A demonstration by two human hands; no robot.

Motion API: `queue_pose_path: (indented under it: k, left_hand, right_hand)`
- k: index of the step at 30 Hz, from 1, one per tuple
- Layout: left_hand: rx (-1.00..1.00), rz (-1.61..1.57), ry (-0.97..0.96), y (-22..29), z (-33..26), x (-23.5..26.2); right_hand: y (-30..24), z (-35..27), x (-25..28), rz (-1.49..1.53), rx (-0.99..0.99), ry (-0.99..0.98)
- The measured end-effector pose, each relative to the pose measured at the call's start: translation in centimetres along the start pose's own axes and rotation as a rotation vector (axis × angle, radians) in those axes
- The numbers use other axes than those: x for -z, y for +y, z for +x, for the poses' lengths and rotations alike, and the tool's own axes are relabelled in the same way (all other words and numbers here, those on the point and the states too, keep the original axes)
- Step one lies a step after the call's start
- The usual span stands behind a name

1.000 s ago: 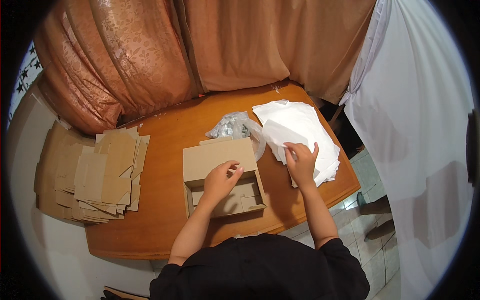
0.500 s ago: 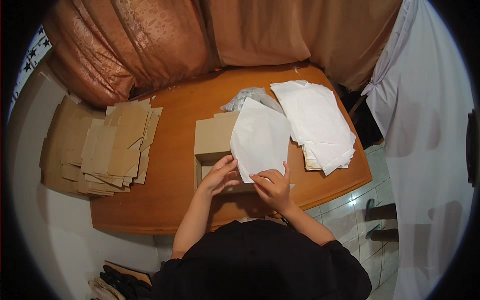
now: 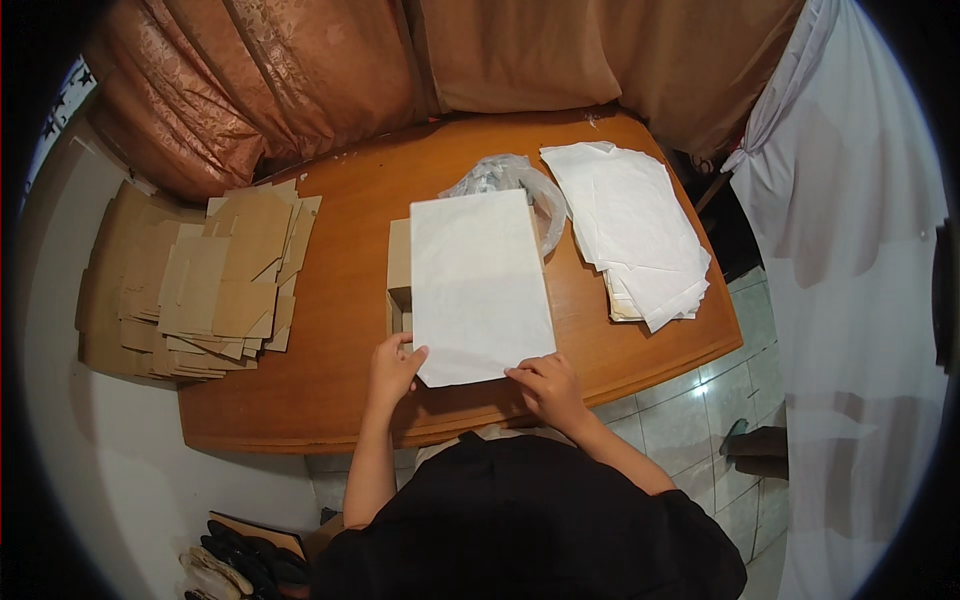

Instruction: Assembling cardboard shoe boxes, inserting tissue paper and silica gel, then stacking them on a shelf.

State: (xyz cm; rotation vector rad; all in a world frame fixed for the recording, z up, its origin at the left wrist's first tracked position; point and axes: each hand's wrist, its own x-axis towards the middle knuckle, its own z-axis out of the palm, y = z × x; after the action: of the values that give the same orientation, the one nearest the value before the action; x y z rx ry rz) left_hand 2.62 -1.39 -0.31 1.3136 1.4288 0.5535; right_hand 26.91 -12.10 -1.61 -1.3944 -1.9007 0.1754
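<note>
A white sheet of paper (image 3: 481,285) is spread flat between my two hands, above an open cardboard box (image 3: 399,262). My left hand (image 3: 395,372) pinches the sheet's near left corner, thumb on top. At the near right corner, my right hand (image 3: 550,386) grips the edge between thumb and fingers. Most of the box is hidden under the paper; only its left flap and side show. Behind the sheet lies a clear plastic bag (image 3: 500,173), its contents hard to make out.
A stack of white paper sheets (image 3: 632,230) lies at the table's right. Flattened cardboard pieces (image 3: 235,265) are piled on the left of the wooden table (image 3: 345,215). Brown curtains (image 3: 520,55) hang behind it, and a white cloth (image 3: 850,300) hangs at right.
The sheet has turned from a slanted, curled position to lie straighter and flatter, moving left over the box. My left hand has shifted left and down; my right hand sits slightly lower.
</note>
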Motion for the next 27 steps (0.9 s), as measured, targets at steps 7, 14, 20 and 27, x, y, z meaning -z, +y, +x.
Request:
queue_pose_path:
  k: [7,14,20,27]
  left_hand:
    - [-0.177,0.321,0.133,-0.1,-0.7,1.1]
    - [-1.088,0.929,-0.116,6.0,5.4,2.0]
    - [-1.291,1.226,-0.616,4.1,10.1,-1.6]
    - [-1.363,1.133,-0.878,-0.8,13.4,-5.2]
  right_hand:
    - [-1.7,-1.0,-0.1,-0.014,-0.036,-0.067]
    - [-4.4,0.6,0.1,-0.017,-0.118,-0.008]
    - [-5.1,1.1,-0.4,-0.175,-0.145,0.012]
    - [-5.5,1.9,-1.3,-0.31,-0.248,0.029]
